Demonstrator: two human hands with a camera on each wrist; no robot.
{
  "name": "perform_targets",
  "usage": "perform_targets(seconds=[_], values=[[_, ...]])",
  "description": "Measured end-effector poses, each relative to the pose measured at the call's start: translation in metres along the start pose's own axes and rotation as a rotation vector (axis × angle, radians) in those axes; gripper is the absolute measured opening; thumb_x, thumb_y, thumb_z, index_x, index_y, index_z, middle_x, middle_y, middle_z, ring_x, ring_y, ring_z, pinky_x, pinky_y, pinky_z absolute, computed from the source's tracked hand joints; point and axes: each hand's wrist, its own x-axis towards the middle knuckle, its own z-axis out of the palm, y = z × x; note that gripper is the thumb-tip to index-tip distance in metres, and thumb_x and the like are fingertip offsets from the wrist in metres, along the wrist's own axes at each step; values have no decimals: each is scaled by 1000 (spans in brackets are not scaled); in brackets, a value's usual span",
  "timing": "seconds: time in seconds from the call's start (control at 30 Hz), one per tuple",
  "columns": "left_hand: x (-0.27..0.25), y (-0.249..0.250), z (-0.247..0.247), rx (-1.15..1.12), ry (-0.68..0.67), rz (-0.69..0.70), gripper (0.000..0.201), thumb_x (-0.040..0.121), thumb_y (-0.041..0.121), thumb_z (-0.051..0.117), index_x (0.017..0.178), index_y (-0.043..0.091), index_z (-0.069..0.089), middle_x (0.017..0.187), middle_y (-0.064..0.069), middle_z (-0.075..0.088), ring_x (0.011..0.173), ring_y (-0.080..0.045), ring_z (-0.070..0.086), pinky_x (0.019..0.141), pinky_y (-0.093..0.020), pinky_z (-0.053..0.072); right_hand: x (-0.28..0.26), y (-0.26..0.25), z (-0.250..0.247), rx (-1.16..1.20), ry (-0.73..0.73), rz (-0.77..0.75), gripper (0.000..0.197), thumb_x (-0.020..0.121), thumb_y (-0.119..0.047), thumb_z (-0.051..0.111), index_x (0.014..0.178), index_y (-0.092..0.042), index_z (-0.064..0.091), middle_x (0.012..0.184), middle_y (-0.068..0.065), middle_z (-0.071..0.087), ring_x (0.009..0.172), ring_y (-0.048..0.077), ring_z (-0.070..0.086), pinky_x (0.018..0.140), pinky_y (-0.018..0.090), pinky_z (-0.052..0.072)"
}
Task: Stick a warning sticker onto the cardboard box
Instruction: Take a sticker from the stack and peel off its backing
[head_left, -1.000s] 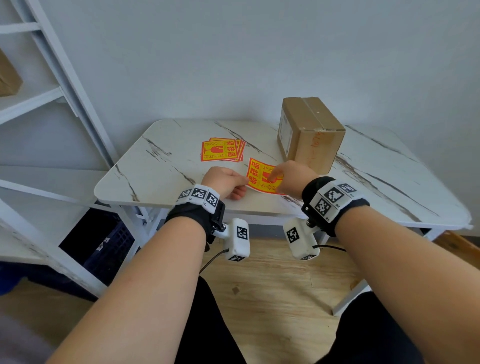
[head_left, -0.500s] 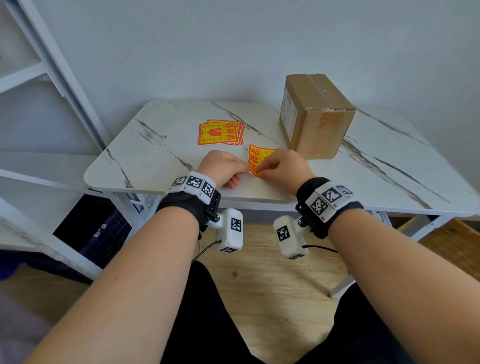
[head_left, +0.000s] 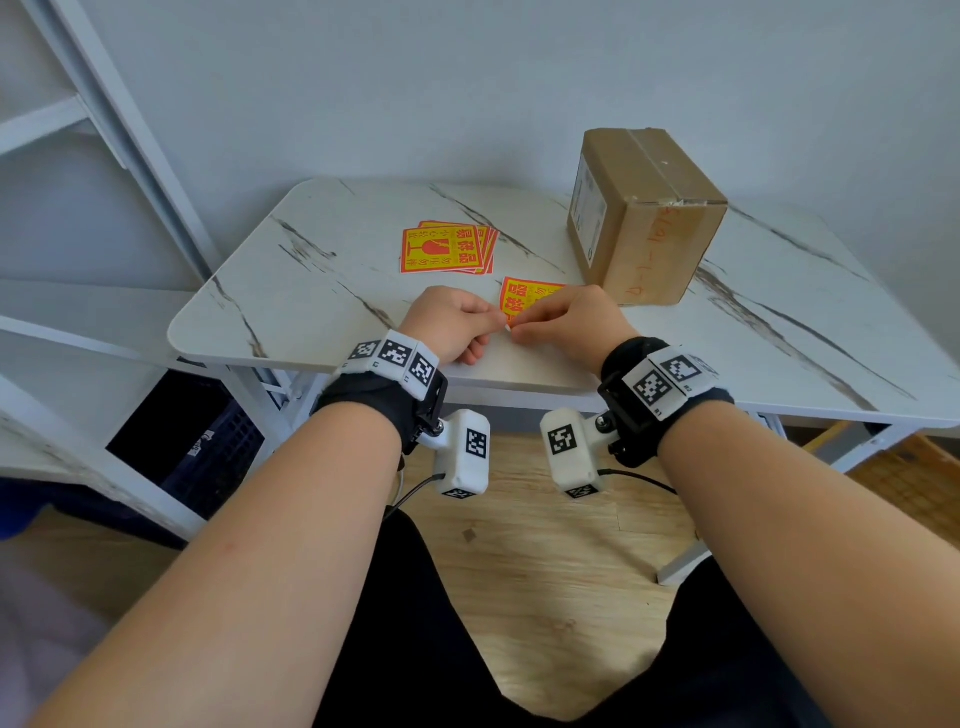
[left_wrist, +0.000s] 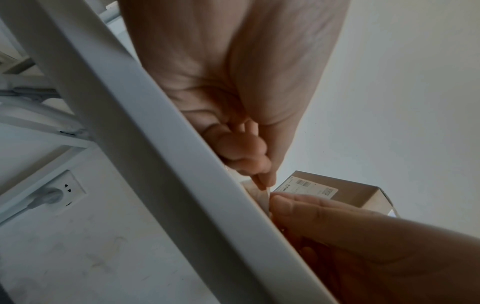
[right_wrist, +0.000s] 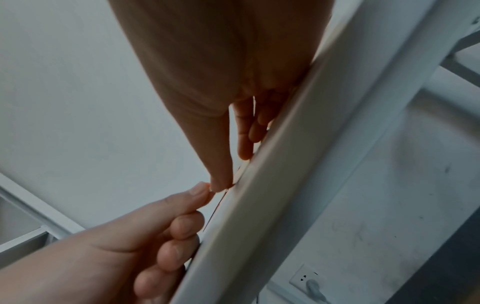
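Head view: both hands have pulled in toward the table (head_left: 291, 332) edge since 0.5 s ago. The left hand (head_left: 451, 325) and right hand (head_left: 569, 325) pinch the near corner of the warning sticker (head_left: 524, 296) – it lies flat, cardboard box (head_left: 641, 218) just beside at 1 o'clock, sticker stack (head_left: 447, 249) at 11.

L wrist view: table edge blocks most; box label (left_wrist: 307, 188) shows past the fingertips (left_wrist: 262, 182).

R wrist view: thumbs meet at the sticker edge (right_wrist: 221, 202); wall socket (right_wrist: 307, 279) at 5 o'clock.

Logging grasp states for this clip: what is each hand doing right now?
Left hand: pinches the near corner of the warning sticker.
Right hand: pinches the same corner, fingertips meeting the left's.
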Motion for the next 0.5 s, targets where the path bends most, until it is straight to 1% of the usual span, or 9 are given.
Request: perform_targets(seconds=[0.1, 0.2, 0.3, 0.37, 0.43, 0.5], values=[[-1, 0, 0, 5, -12, 4, 22, 88, 21, 65, 104, 7, 71, 60, -1, 57, 41, -5, 51, 41, -11, 44, -1, 1, 0, -2, -6, -14, 16, 78, -20, 78, 92, -11, 79, 77, -7, 66, 77, 8, 58, 70, 18, 45], [-2, 0, 0, 9, -21, 4, 20, 88, 23, 66, 102, 10, 71, 61, 0, 58, 48, -10, 51, 40, -11, 43, -1, 0, 1, 3, -8, -21, 14, 78, -19, 78, 89, -11, 79, 77, -2, 67, 76, 10, 58, 70, 21, 45], [-1, 1, 0, 4, -17, 4, 19, 87, 24, 67, 100, 10, 71, 61, 0, 57, 48, -10, 51, 39, -10, 43, -1, 0, 2, 13, 1, -12, 15, 79, -20, 77, 88, -9, 79, 82, 2, 70, 78, 11, 59, 72, 23, 46], [-1, 1, 0, 9, -17, 4, 19, 87, 24, 67, 100, 10, 71, 61, 0, 57, 48, -10, 51, 40, -10, 43, -1, -1, 2, 22, 8, -10, 16, 79, -20, 77, 89, -8, 79, 85, 4, 70, 80, 12, 60, 76, 27, 49], [-1, 1, 0, 8, -19, 4, 19, 87, 24, 68, 100, 10, 71, 60, -1, 57, 47, -9, 50, 39, -10, 42, -1, -1, 2, 42, 11, -8, 15, 78, -18, 77, 89, -7, 79, 84, 5, 70, 80, 13, 60, 79, 30, 49], [-1, 2, 0, 6, -23, -1, 19, 87, 24, 68, 100, 10, 71, 60, -1, 57, 46, -9, 50, 38, -10, 41, -1, -2, 2, 56, 13, 0, 16, 79, -16, 76, 90, -5, 79, 82, 4, 69, 79, 12, 60, 80, 29, 50]])
